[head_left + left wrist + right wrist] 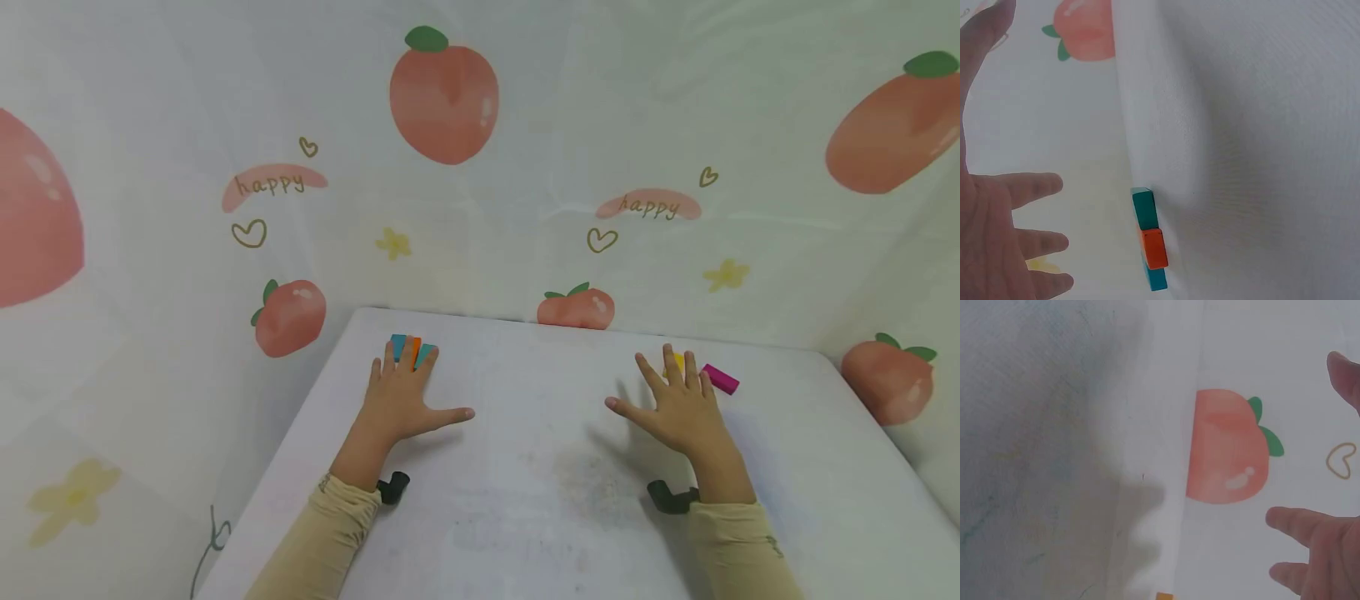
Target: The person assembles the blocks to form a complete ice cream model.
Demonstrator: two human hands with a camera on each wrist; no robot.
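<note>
Both hands are held out over a white table with fingers spread and nothing in them. Beyond the left hand (399,406), its fingertips partly cover a blue block (398,347), an orange block (416,351) and a teal block (425,354). In the left wrist view the teal (1145,210), orange (1154,249) and blue blocks stand side by side, apart from the fingers. The right hand (684,414) is nearest to a yellow block (679,361), mostly hidden by its fingers, and a magenta block (722,379). Only a yellow-orange sliver (1164,596) shows in the right wrist view.
The white table (525,517) has faint stains and rounded far corners. Behind it hangs a pale curtain (510,233) printed with peaches, hearts and flowers. A dark wrist mount (394,488) shows at the left wrist and another (671,498) at the right.
</note>
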